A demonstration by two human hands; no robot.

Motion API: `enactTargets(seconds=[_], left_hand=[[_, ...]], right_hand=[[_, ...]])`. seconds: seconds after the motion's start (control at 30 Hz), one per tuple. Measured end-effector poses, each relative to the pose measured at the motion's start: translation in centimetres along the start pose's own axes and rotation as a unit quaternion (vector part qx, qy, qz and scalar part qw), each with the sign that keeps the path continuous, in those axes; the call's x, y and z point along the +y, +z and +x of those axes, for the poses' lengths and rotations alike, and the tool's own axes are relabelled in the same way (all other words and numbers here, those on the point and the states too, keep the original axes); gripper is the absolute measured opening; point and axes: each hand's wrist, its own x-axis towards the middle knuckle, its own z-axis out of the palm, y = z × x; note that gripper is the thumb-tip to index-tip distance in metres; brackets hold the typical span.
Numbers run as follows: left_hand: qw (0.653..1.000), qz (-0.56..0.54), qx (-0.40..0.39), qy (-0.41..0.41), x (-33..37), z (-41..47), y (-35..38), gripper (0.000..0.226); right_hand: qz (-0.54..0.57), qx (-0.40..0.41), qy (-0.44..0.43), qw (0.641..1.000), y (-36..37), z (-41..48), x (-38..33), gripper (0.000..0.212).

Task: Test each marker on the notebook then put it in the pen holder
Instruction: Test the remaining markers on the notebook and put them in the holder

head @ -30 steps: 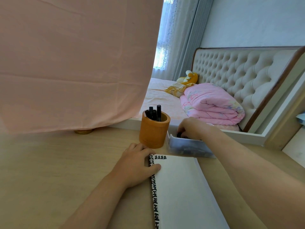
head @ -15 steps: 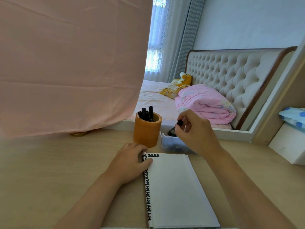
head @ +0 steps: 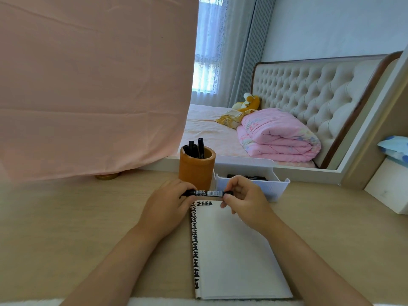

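A black marker (head: pixel 208 193) with a white label lies level in the air just above the top edge of the open white notebook (head: pixel 234 250). My left hand (head: pixel 167 206) grips its left end and my right hand (head: pixel 242 198) pinches its right end. Behind the hands stands the orange pen holder (head: pixel 196 171) with several black markers (head: pixel 195 149) upright in it. To its right a clear plastic box (head: pixel 276 187) holds more black markers (head: pixel 256 177), partly hidden by my right hand.
Black marks run down the notebook's left margin and along its top. A pink cloth (head: pixel 88 85) hangs over the desk's back left, with a gold disc (head: pixel 107 176) under its hem. A mirror behind shows a bed. A white block (head: pixel 388 186) sits at the right.
My right hand lifted a marker out of the plastic box and brought it over the notebook's top. My left hand left the notebook corner and took the marker's left end.
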Motion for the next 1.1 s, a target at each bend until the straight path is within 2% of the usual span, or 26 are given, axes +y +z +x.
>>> enactTargets(seconds=[0.1, 0.17, 0.23, 0.33, 0.4, 0.5, 0.63, 0.8, 0.97, 1.03, 1.1], left_hand=[[1.0, -0.001, -0.007, 0.009, -0.1, 0.1, 0.0, 0.023], [1.0, -0.002, -0.01, 0.021, -0.1, 0.2, 0.1, 0.022], [0.999, -0.003, -0.014, 0.041, 0.1, 0.2, 0.3, 0.023], [0.996, 0.004, -0.022, 0.081, 0.8, 0.2, 0.4, 0.028], [0.996, 0.007, -0.017, 0.087, 1.0, 0.3, 0.4, 0.03], [0.996, 0.005, -0.015, 0.088, 0.7, 0.4, 0.1, 0.026], [0.993, 0.004, -0.056, 0.104, 0.4, 0.5, 0.1, 0.023], [0.993, -0.023, -0.09, 0.076, 0.5, 0.7, 0.1, 0.022], [0.986, -0.114, -0.125, -0.009, 1.0, 0.7, -0.3, 0.02], [0.984, -0.124, -0.13, -0.019, 0.9, 0.7, -0.3, 0.02], [0.987, -0.104, -0.124, -0.003, 0.8, 0.7, -0.4, 0.019]], right_hand=[[-0.145, -0.011, -0.059, 0.988, 0.0, 0.0, 0.4, 0.015], [-0.267, -0.014, -0.108, 0.957, 0.1, -0.2, 0.2, 0.012], [-0.329, -0.019, -0.138, 0.934, 0.2, -0.1, -0.3, 0.022], [-0.317, -0.073, -0.155, 0.933, 0.8, 0.3, -0.7, 0.029], [-0.295, -0.114, -0.127, 0.94, 1.0, 0.3, -0.6, 0.028], [-0.311, -0.124, -0.103, 0.936, 0.5, 0.3, -0.5, 0.028], [-0.329, -0.132, -0.089, 0.931, 0.1, 0.4, -0.8, 0.025], [-0.345, -0.087, -0.172, 0.919, 0.4, 0.4, -0.8, 0.023], [-0.391, -0.039, -0.26, 0.882, 0.5, 0.6, -0.7, 0.013], [-0.399, -0.026, -0.278, 0.873, 0.5, 0.6, -0.7, 0.011], [-0.389, -0.039, -0.254, 0.885, 0.5, 0.5, -0.9, 0.017]])
